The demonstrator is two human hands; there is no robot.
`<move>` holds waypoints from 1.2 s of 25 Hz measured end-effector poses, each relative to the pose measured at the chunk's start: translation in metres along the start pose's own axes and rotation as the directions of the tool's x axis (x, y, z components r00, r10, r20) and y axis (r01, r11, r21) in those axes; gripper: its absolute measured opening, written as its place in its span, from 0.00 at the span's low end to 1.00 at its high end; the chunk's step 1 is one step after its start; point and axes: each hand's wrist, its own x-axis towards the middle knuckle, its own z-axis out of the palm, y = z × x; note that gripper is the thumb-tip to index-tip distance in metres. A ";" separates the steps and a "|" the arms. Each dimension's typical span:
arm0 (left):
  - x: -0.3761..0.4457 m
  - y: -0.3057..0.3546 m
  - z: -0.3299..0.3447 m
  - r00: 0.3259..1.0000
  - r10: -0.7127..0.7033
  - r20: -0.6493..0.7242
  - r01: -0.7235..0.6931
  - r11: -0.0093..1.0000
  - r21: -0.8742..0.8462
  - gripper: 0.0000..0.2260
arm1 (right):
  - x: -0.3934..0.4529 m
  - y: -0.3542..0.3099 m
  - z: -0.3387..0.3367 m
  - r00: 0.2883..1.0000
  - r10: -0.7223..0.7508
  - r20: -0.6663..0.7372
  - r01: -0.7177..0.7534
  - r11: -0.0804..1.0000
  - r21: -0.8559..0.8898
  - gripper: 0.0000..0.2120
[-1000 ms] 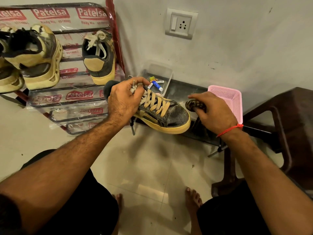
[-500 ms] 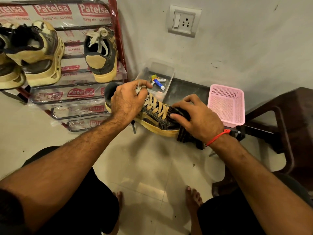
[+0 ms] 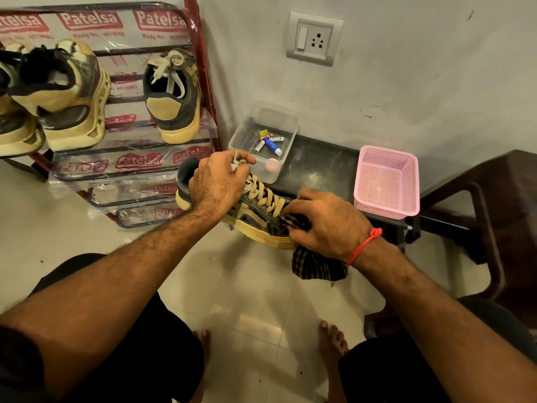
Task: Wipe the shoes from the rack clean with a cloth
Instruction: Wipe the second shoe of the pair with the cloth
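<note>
Since one second ago, we note the right hand has moved from beyond the toe, near the pink basket, onto the forepart of the black shoe, and the checked cloth has come with it.

We record the shoe at centre frame, held off the floor, toe pointing right, heel left. The left hand grips it at the collar, fingers curled around the top of the laces and tongue. The right hand lies over the toe cap with fingers bent, pressing the cloth against the leather; it hides the toe. A loose fold of the cloth hangs below the right wrist, beneath the tan sole. A red thread circles that wrist.

Behind the shoe, we observe a dark low desk against the wall. It carries a clear plastic box holding small batteries and a tube, just beyond the left hand's knuckles, and the pink basket at its right end, near the right hand but apart from it. A dark plastic chair stands at the right edge.

At upper left, a metal shoe rack wrapped in printed plastic holds a matching black-and-tan shoe heel outward, with two chunky tan sneakers further left. A wall socket sits at upper centre. Bare feet rest on the tiled floor at the bottom.
</note>
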 end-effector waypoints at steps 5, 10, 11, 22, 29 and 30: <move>0.004 -0.008 0.009 0.987 -0.159 0.028 0.160 0.985 -0.064 0.08 | -0.002 0.002 -0.005 0.997 -0.074 -0.017 0.071 0.991 -0.113 0.19; 0.010 -0.018 0.015 0.957 -0.266 0.113 0.283 0.943 -0.176 0.10 | -0.005 0.011 -0.009 0.976 -0.203 -0.075 0.196 0.977 -0.086 0.17; 0.010 -0.019 0.015 0.956 -0.267 0.120 0.285 0.940 -0.186 0.10 | -0.006 0.012 -0.011 0.973 -0.214 -0.091 0.208 0.976 -0.067 0.16; 0.006 0.000 0.002 1.000 -0.024 0.001 0.024 0.990 -0.140 0.11 | -0.006 0.030 -0.013 0.968 -0.105 -0.226 0.181 0.919 0.351 0.12; 0.000 0.001 0.003 0.969 0.248 -0.007 -0.241 0.937 -0.251 0.09 | -0.002 0.037 -0.008 0.989 -0.064 -0.136 0.101 0.952 0.290 0.14; 0.000 0.000 0.003 0.966 0.257 -0.013 -0.253 0.937 -0.240 0.09 | -0.004 0.029 -0.007 0.986 -0.139 -0.095 0.161 0.939 0.305 0.15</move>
